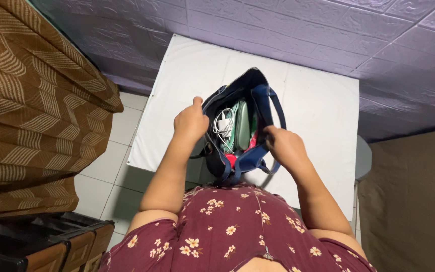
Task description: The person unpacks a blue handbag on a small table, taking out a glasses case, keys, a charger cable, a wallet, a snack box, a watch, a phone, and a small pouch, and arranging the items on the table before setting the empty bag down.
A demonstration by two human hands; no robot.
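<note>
Nearest, the person's maroon floral dress (pixel 227 236) fills the bottom of the view, both bare forearms reaching forward from it. Just beyond, the right hand (pixel 285 147) is closed around the near rim and a strap of the navy tote bag (pixel 258 88), while the left hand (pixel 191 121) pinches the opposite rim, fingers curled shut on the fabric; together they spread the mouth open. That bag stands on the white tabletop (pixel 318 100), close to its near edge. Inside show a coiled white charger cable (pixel 223 126), a green pouch (pixel 241 125) and something pink lower down. I'd judge the bag soft and floppy, fairly light, apt to sag unless held by rim or straps. Farther off, purple padded wall (pixel 303 25); a brown patterned curtain (pixel 31 111) hangs on the left.
</note>
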